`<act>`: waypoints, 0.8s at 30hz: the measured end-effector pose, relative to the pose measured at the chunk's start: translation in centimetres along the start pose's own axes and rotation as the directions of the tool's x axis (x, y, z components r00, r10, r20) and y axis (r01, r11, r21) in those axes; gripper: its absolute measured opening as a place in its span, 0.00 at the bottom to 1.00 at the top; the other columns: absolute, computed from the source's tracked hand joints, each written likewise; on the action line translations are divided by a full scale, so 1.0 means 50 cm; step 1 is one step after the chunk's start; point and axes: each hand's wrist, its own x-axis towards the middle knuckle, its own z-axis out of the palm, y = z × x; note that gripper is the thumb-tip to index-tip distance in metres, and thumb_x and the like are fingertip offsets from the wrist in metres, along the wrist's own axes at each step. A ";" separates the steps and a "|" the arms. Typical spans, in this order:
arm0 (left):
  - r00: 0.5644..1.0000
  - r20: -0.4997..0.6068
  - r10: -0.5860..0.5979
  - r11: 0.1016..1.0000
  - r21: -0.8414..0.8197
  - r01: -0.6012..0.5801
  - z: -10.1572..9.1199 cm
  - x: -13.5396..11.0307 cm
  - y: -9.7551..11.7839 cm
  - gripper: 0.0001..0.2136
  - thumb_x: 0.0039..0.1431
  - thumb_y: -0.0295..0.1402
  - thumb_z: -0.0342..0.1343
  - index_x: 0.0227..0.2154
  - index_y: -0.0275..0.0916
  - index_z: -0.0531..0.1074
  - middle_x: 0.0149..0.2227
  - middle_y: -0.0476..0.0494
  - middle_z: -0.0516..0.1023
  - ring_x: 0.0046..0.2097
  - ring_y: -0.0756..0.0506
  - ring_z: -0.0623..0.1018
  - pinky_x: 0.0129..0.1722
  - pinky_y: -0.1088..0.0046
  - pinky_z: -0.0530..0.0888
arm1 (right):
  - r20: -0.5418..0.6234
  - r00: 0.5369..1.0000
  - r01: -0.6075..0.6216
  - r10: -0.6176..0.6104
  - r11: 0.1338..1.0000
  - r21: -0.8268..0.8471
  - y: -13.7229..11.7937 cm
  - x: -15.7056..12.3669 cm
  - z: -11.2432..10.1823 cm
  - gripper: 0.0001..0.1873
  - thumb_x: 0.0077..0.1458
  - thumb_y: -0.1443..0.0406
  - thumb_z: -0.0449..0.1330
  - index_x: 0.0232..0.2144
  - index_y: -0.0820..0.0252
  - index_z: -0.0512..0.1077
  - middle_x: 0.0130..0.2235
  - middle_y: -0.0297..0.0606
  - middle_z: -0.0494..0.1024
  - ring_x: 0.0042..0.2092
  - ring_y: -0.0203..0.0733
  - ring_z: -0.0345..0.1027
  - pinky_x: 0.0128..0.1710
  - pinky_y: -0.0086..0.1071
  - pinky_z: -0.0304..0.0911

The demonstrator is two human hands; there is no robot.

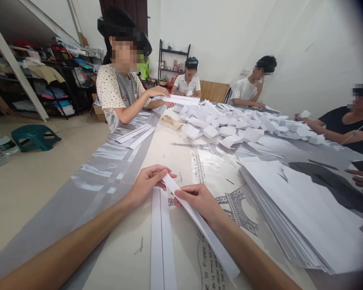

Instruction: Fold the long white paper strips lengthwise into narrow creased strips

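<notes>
A long folded strip of white paper (196, 221) slants across the space in front of me, its far end between my two hands. My left hand (149, 180) pinches that far end with thumb and fingers. Closed on the strip a little nearer to me is my right hand (196, 199), thumb on top and fingers beneath. Below them, flat on the printed tablecloth (127, 241), lie white paper strips (162, 245) side by side with a dark line between them.
To the right rises a thick stack of white sheets (302, 209). A heap of folded white papers (230, 121) covers the far table. Beside more strips (136, 135), a co-worker (121, 88) holds a folded paper (181, 99). Other people sit farther round. A green stool (35, 137) stands left.
</notes>
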 end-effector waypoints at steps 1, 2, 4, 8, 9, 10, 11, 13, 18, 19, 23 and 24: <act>1.000 0.014 -0.001 1.000 0.013 0.001 -0.001 0.000 0.002 0.14 0.61 0.43 0.60 0.39 0.35 0.75 0.42 0.36 0.83 0.32 0.47 0.79 0.32 0.72 0.75 | 0.001 1.000 0.001 -0.001 1.000 -0.003 0.000 0.000 -0.001 0.15 0.57 0.58 0.61 0.25 0.58 0.79 0.25 0.35 0.75 0.30 0.37 0.63 0.32 0.32 0.55; 1.000 0.025 -0.004 1.000 0.030 0.003 -0.002 -0.001 0.004 0.14 0.61 0.43 0.60 0.38 0.36 0.74 0.39 0.37 0.83 0.31 0.46 0.79 0.30 0.72 0.75 | 0.001 1.000 0.003 -0.003 1.000 -0.014 -0.001 -0.001 -0.002 0.15 0.57 0.58 0.60 0.24 0.58 0.79 0.26 0.34 0.75 0.30 0.37 0.63 0.31 0.31 0.54; 0.999 0.043 -0.014 0.997 0.071 0.011 -0.006 -0.002 0.008 0.14 0.60 0.43 0.61 0.36 0.36 0.74 0.33 0.40 0.83 0.29 0.46 0.79 0.28 0.73 0.74 | 0.006 1.000 0.007 -0.006 0.998 -0.056 -0.004 -0.003 -0.003 0.15 0.57 0.58 0.60 0.23 0.58 0.79 0.25 0.34 0.74 0.28 0.35 0.60 0.29 0.31 0.52; 0.995 0.084 -0.045 0.994 0.099 0.037 -0.018 -0.001 0.008 0.13 0.59 0.43 0.62 0.34 0.36 0.73 0.27 0.44 0.81 0.27 0.48 0.78 0.30 0.73 0.75 | 0.033 0.999 0.016 -0.012 0.990 -0.143 -0.011 -0.006 -0.007 0.16 0.57 0.58 0.60 0.22 0.58 0.77 0.23 0.31 0.70 0.24 0.32 0.52 0.26 0.31 0.46; 0.994 0.097 -0.051 0.995 0.086 0.043 -0.020 -0.001 0.008 0.13 0.59 0.43 0.62 0.35 0.36 0.73 0.28 0.45 0.81 0.28 0.48 0.79 0.32 0.73 0.76 | 0.040 0.999 0.017 -0.011 0.989 -0.149 -0.012 -0.006 -0.008 0.16 0.57 0.58 0.60 0.22 0.58 0.77 0.23 0.31 0.70 0.24 0.32 0.51 0.26 0.31 0.46; 0.992 0.109 -0.055 0.996 0.073 0.047 -0.022 -0.001 0.007 0.13 0.59 0.42 0.62 0.35 0.36 0.73 0.29 0.45 0.81 0.29 0.48 0.79 0.34 0.72 0.77 | 0.047 0.999 0.016 -0.009 0.988 -0.153 -0.011 -0.006 -0.010 0.15 0.57 0.58 0.60 0.22 0.58 0.77 0.23 0.31 0.70 0.24 0.32 0.52 0.26 0.31 0.46; 0.991 0.118 -0.056 0.997 0.061 0.050 -0.023 0.000 0.007 0.13 0.59 0.42 0.62 0.35 0.36 0.73 0.29 0.45 0.81 0.30 0.48 0.79 0.36 0.71 0.78 | 0.052 0.999 0.013 -0.005 0.988 -0.153 -0.010 -0.005 -0.011 0.15 0.57 0.57 0.60 0.23 0.58 0.78 0.24 0.31 0.71 0.25 0.33 0.54 0.26 0.31 0.47; 0.990 0.126 -0.056 0.998 0.048 0.050 -0.023 0.000 0.007 0.13 0.59 0.42 0.62 0.35 0.36 0.73 0.30 0.46 0.80 0.32 0.48 0.79 0.38 0.70 0.79 | 0.057 0.998 0.009 -0.001 0.989 -0.147 -0.008 -0.003 -0.013 0.15 0.58 0.57 0.60 0.25 0.58 0.79 0.25 0.33 0.74 0.26 0.34 0.57 0.27 0.30 0.49; 0.991 0.109 -0.076 0.996 0.053 0.071 -0.023 -0.001 0.010 0.14 0.58 0.42 0.63 0.35 0.35 0.74 0.30 0.45 0.81 0.32 0.48 0.79 0.38 0.70 0.79 | 0.025 1.000 -0.006 0.010 0.988 -0.152 -0.007 0.000 -0.012 0.20 0.60 0.52 0.58 0.26 0.59 0.80 0.26 0.35 0.76 0.28 0.36 0.64 0.32 0.31 0.56; 0.991 0.101 -0.084 0.995 0.054 0.079 -0.023 -0.001 0.010 0.14 0.58 0.43 0.63 0.35 0.35 0.75 0.31 0.44 0.81 0.32 0.47 0.80 0.38 0.70 0.80 | 0.022 1.000 -0.006 0.009 0.988 -0.155 -0.008 -0.001 -0.012 0.21 0.60 0.51 0.58 0.26 0.59 0.80 0.25 0.36 0.77 0.28 0.37 0.65 0.32 0.31 0.56; 0.991 0.072 -0.110 0.992 0.069 0.105 -0.024 -0.002 0.011 0.15 0.57 0.44 0.64 0.33 0.35 0.75 0.30 0.44 0.81 0.31 0.47 0.80 0.37 0.70 0.80 | 0.036 0.999 0.020 -0.014 0.988 -0.154 -0.011 -0.002 -0.009 0.21 0.61 0.52 0.57 0.26 0.59 0.80 0.25 0.36 0.77 0.30 0.38 0.67 0.33 0.32 0.58; 0.991 0.070 -0.112 0.992 0.071 0.107 -0.025 -0.002 0.011 0.15 0.56 0.44 0.64 0.32 0.36 0.75 0.29 0.44 0.81 0.31 0.47 0.80 0.37 0.70 0.80 | 0.038 0.999 0.023 -0.017 0.987 -0.158 -0.010 -0.002 -0.009 0.21 0.61 0.52 0.57 0.26 0.59 0.80 0.25 0.36 0.77 0.30 0.39 0.67 0.33 0.32 0.58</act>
